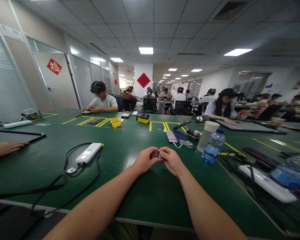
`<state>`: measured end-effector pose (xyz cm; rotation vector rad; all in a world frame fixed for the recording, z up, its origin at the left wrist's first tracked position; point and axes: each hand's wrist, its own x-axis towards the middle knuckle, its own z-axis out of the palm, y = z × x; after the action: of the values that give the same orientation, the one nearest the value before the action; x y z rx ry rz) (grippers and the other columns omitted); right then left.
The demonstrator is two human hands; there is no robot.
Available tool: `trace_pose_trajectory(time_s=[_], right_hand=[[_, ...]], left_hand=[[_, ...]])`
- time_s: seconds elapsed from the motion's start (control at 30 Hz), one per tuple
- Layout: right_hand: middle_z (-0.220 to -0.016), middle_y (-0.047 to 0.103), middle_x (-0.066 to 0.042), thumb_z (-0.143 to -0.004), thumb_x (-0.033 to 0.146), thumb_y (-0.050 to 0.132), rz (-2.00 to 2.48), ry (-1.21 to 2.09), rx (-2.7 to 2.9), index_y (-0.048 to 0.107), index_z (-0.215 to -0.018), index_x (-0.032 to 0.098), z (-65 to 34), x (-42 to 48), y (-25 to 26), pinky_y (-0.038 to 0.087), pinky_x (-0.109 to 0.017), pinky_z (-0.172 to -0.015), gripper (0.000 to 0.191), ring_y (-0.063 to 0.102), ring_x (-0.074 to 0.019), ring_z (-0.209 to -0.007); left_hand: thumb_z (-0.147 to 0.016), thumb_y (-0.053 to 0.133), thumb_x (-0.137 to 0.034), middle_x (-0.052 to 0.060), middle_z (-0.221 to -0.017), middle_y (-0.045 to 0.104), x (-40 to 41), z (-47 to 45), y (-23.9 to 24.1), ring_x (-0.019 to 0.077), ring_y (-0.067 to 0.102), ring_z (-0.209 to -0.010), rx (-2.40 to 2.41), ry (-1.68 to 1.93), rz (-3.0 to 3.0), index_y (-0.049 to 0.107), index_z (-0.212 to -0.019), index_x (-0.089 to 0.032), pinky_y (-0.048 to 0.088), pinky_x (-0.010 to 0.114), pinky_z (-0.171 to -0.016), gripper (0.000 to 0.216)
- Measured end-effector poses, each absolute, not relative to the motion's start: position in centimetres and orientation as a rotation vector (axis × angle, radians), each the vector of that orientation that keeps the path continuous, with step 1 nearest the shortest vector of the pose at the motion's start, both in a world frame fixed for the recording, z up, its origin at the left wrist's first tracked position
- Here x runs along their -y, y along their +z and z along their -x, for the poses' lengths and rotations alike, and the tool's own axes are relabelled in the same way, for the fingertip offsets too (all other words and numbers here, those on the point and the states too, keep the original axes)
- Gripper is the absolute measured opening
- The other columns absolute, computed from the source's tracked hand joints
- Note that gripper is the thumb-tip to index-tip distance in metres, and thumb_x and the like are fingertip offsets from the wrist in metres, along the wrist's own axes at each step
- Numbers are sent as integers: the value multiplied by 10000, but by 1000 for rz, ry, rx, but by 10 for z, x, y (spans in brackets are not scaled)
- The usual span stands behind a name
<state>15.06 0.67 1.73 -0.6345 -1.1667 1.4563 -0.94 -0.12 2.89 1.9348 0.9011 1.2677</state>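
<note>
Both my hands meet above the green table (130, 196), fingertips close together. Between them is a small dark and orange-red object (160, 155), mostly covered by fingers and too small to name. My left hand (146, 161) has thumb and fingers curled around its left side. My right hand (170, 160) pinches it from the right between thumb and fingers. Left of my hands lies a white power bank (89, 152) with a black cable (99, 168) looped about it.
To the right stand a clear water bottle (213, 145), a beige cup (207, 136) and a metal bowl (193, 134). Yellow trays (115, 122) sit farther back. Another white device (267, 183) lies at right. A co-worker's hand (8, 148) rests at left; people sit opposite.
</note>
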Motion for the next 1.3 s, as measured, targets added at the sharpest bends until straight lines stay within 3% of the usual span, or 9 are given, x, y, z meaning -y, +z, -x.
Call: trace_pose_trajectory(time_s=[0.23,0.53,0.73,0.97,1.2,1.3], right_hand=[[-697,596,15,-625,253,742,620,1433,1152,570,-819,200,-149,-4,21,367,-231,-538,265,518,-104,-590],[-690,582,-13,-749,421,606,611,1440,1135,573,-731,183,-152,-5,21,355,-246,-509,241,469,-100,-521],[-672,579,-20,-759,459,579,625,1445,1144,583,-730,178,-152,-5,21,343,-243,-488,282,465,-103,-512],[-660,584,-29,-765,512,547,657,1450,1106,584,-745,172,-154,-12,16,332,-247,-469,342,477,-109,-499],[-658,598,-31,-759,538,539,653,1457,1091,594,-741,173,-153,-13,14,336,-250,-467,369,481,-111,-498],[-655,599,-30,-755,544,541,663,1456,1097,598,-748,174,-153,-13,14,338,-250,-465,374,482,-110,-495]], left_hand=[[-720,625,-229,35,-854,582,12,8,33,130,501,-671,-973,1296,-2224,623,-1008,-230,402,240,-710,288],[-695,610,-163,52,-881,591,5,9,30,146,510,-704,-997,1384,-2040,627,-1007,-219,422,261,-733,317],[-673,617,-133,19,-747,594,-1,5,27,120,537,-641,-889,1376,-1708,605,-977,-187,447,240,-645,309],[-665,546,-59,63,-811,600,-20,11,17,118,602,-652,-665,1242,-975,532,-1028,-131,481,228,-581,371],[-705,520,-109,30,-714,565,-26,20,16,101,574,-592,-660,1208,-796,547,-1026,-137,465,211,-540,323],[-697,533,-139,4,-668,536,-28,21,13,70,508,-503,-700,1224,-826,555,-1008,-141,389,169,-450,311]])
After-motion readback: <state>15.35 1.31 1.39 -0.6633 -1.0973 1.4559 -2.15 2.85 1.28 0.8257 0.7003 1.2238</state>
